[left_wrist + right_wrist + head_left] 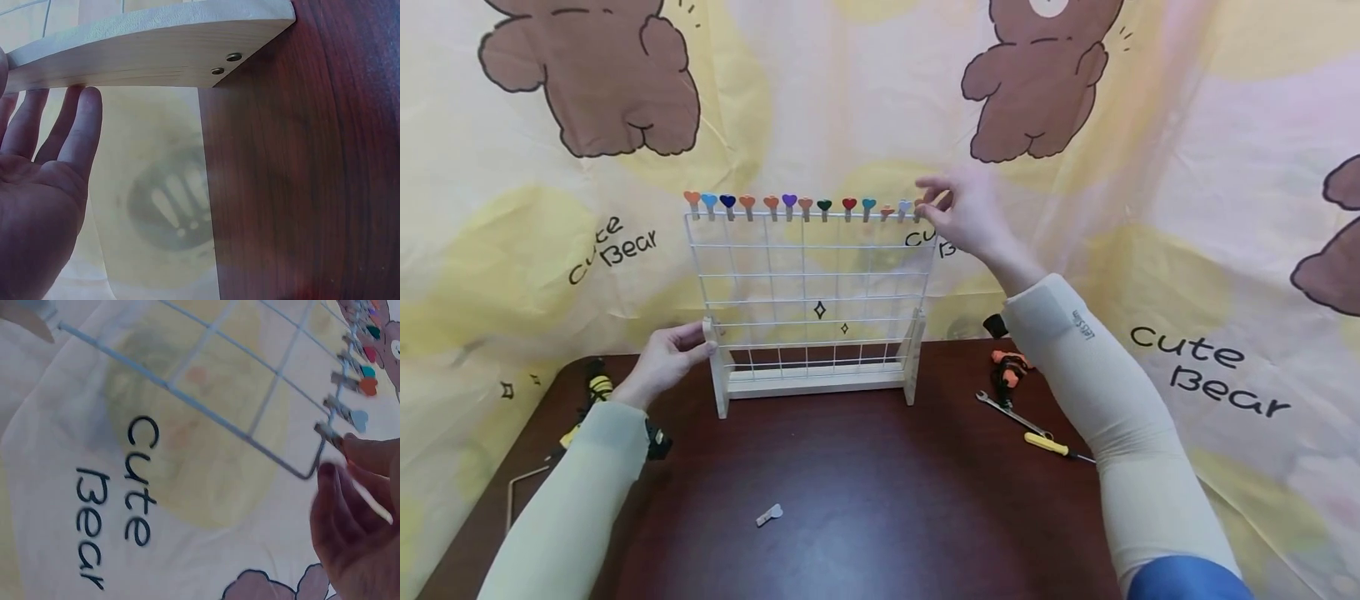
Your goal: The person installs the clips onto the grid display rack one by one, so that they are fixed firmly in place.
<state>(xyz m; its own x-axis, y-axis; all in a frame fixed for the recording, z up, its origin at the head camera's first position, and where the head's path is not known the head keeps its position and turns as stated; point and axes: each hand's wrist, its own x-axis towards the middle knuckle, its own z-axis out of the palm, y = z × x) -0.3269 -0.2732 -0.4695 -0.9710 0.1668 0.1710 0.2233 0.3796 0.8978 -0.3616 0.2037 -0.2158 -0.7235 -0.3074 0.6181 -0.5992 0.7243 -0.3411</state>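
A white wire grid (805,274) stands upright in a wooden base on a dark table. Along its top wire sits a row of small wooden clothespins with colored hearts, such as a purple-heart clothespin (789,202). My right hand (962,212) pinches the clothespin (328,434) nearest the grid's top right corner; its heart is hidden by the fingers. Low on the other side, my left hand (662,362) holds the base's left wooden upright (144,56), fingers behind it and thumb in front. A loose clothespin (769,516) with a pale heart lies on the table.
On the right lie a wrench (1011,414), a yellow-handled screwdriver (1047,444) and an orange-and-black tool (1009,375). A yellow-and-black tool (598,387) is at left, partly behind my arm, near a bent metal rod (510,500). Bear-print cloth (835,100) hangs behind the table (850,467).
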